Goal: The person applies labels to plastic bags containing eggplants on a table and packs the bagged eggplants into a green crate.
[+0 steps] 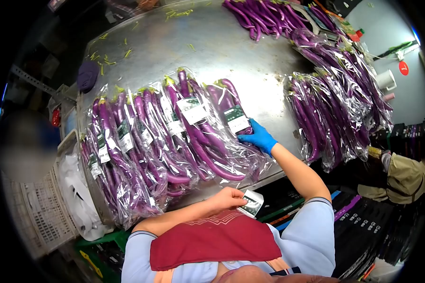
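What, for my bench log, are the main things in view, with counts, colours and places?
Bagged eggplants: many, purple, table's near and right sides
Loose eggplants: many, purple, table's far edge
Table: one, silver, centre
Bag labels: several, green and white, on bagged eggplants
Stem trimmings: many, green, table's far left
Basket: one, white, left of table
Round sign: one, red, upper right
Apron: one, dark red, lower centre
Left hand: one, bare, holding a label piece
Right hand: one, blue-gloved, at rightmost near bag

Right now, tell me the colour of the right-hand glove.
The right-hand glove is bright blue, seen in the head view.
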Demonstrator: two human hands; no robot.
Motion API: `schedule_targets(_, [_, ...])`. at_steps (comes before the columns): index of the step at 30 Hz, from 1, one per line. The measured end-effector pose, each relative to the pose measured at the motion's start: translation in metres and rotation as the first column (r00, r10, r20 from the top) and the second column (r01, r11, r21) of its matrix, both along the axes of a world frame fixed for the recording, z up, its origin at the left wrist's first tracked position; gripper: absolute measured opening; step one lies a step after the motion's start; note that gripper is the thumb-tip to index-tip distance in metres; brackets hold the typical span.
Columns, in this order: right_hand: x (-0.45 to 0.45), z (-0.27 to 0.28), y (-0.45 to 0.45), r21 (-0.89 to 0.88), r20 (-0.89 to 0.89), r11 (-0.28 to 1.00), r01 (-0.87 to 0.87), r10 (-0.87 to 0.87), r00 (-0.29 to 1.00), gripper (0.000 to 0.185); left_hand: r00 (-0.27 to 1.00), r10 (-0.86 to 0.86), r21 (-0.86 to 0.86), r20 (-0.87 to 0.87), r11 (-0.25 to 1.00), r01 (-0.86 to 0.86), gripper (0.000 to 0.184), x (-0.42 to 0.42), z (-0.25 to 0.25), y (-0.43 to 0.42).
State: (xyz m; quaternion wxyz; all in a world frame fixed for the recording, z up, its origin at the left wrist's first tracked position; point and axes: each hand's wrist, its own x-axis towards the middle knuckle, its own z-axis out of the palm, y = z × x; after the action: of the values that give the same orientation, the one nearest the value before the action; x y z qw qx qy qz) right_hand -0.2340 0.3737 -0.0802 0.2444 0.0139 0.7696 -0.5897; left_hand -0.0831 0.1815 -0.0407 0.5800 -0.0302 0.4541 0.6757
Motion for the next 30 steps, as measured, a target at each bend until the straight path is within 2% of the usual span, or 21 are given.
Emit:
schedule_targets(1, [-0.004, -0.004, 0.001, -0.145, 0.079, 0.989, 0.043, -0.031, 0.996, 0.054, 1.000, 0.008, 0.003, -0.001, 1.000, -0.008, 0.012, 0.002, -0.003, -0.001])
schedule_targets(3, [-0.017, -0.009, 0.009, -0.152, 0.071, 0.983, 0.101, -0.091, 0.993, 0.047, 1.000, 0.023, 0.011, 0.000, 1.000, -0.023, 0.014, 0.005, -0.007, -0.002])
schedule_targets(5, [-0.031, -0.001, 0.016, -0.242, 0.049, 0.965, 0.102, -0.093, 0.994, 0.045, 0.999, -0.016, 0.007, -0.042, 1.000, 0.016, 0.014, 0.004, -0.003, -0.003])
schedule_targets(7, [-0.044, 0.032, 0.017, -0.176, 0.083, 0.981, 0.084, -0.070, 0.994, 0.045, 0.991, -0.049, 0.000, -0.121, 0.999, 0.049, 0.014, 0.006, -0.005, -0.005])
schedule_targets(8, [-0.050, 0.032, 0.022, -0.212, 0.033, 0.974, 0.082, -0.077, 0.996, 0.046, 0.995, -0.012, 0.001, -0.098, 1.000, 0.012, 0.010, 0.006, 0.003, -0.006])
schedule_targets(11, [-0.045, 0.100, 0.005, -0.195, -0.008, 0.980, 0.032, -0.034, 0.999, 0.047, 0.998, 0.022, 0.006, -0.055, 1.000, -0.022, 0.010, 0.010, 0.007, -0.009])
schedule_targets(13, [-0.039, 0.134, -0.018, -0.307, -0.055, 0.951, -0.041, 0.025, 0.998, 0.038, 0.995, -0.008, -0.032, -0.099, 0.999, 0.005, 0.013, 0.012, 0.001, -0.009])
schedule_targets(14, [-0.032, 0.147, -0.031, -0.357, 0.034, 0.934, -0.003, 0.016, 0.999, 0.032, 0.989, -0.069, -0.049, -0.133, 0.997, 0.063, 0.016, 0.011, 0.000, -0.012])
schedule_targets(15, [-0.019, 0.166, -0.051, -0.409, 0.068, 0.912, 0.015, 0.014, 0.998, 0.033, 0.976, -0.138, -0.065, -0.170, 0.990, 0.129, 0.020, 0.009, -0.001, -0.012])
schedule_targets(16, [-0.004, 0.187, -0.072, -0.422, 0.115, 0.906, 0.027, 0.024, 0.993, 0.044, 0.975, -0.115, -0.061, -0.190, 0.993, 0.105, 0.021, 0.009, 0.008, -0.011])
schedule_targets(17, [-0.001, 0.172, -0.080, -0.267, -0.050, 0.958, -0.103, 0.093, 0.994, 0.050, 0.974, -0.081, -0.060, -0.211, 0.996, 0.070, 0.023, 0.009, 0.015, -0.011])
schedule_targets(19, [0.006, 0.160, -0.082, -0.106, -0.216, 0.990, -0.094, 0.069, 0.974, 0.060, 0.987, -0.044, -0.005, -0.154, 0.999, 0.043, 0.019, 0.016, 0.000, -0.008])
schedule_targets(20, [0.004, 0.154, -0.064, 0.087, -0.331, 0.995, -0.046, 0.072, 0.941, 0.063, 0.983, -0.073, -0.016, -0.169, 0.997, 0.071, 0.022, 0.020, -0.017, -0.010])
schedule_targets(21, [0.000, 0.141, -0.041, 0.270, -0.430, 0.963, 0.016, 0.105, 0.897, 0.066, 0.986, -0.081, -0.024, -0.147, 0.997, 0.078, 0.022, 0.016, -0.013, -0.010])
schedule_targets(22, [-0.011, 0.090, 0.001, 0.327, -0.640, 0.924, 0.197, 0.063, 0.766, 0.064, 0.989, -0.082, -0.032, -0.123, 0.996, 0.079, 0.022, 0.014, -0.003, -0.011])
schedule_targets(23, [-0.007, 0.094, 0.036, 0.505, -0.598, 0.806, 0.309, 0.068, 0.799, 0.059, 0.993, -0.078, -0.043, -0.093, 0.996, 0.075, 0.022, 0.013, 0.005, -0.011])
schedule_targets(24, [-0.012, 0.052, 0.088, 0.610, -0.568, 0.662, 0.436, -0.018, 0.823, 0.049, 0.993, -0.078, -0.049, -0.085, 0.996, 0.074, 0.022, 0.012, 0.008, -0.010])
schedule_targets(25, [-0.004, 0.052, 0.116, 0.827, -0.417, 0.398, 0.397, -0.039, 0.908, 0.042, 0.996, -0.052, -0.030, -0.071, 0.998, 0.050, 0.021, 0.012, 0.005, -0.008])
schedule_targets(26, [0.010, 0.055, 0.135, 0.896, -0.370, 0.239, 0.374, -0.064, 0.927, 0.041, 0.998, -0.027, -0.012, -0.055, 1.000, 0.026, 0.021, 0.016, -0.002, -0.008])
schedule_targets(27, [0.024, 0.054, 0.148, 0.939, -0.327, 0.075, 0.335, -0.099, 0.940, 0.041, 0.999, -0.002, 0.002, -0.038, 1.000, 0.002, 0.021, 0.019, -0.010, -0.007])
schedule_targets(30, [0.031, -0.002, 0.181, 0.880, -0.463, -0.063, 0.471, 0.106, 0.880, 0.039, 0.999, -0.026, 0.020, -0.027, 0.999, 0.027, 0.020, 0.018, -0.022, 0.000])
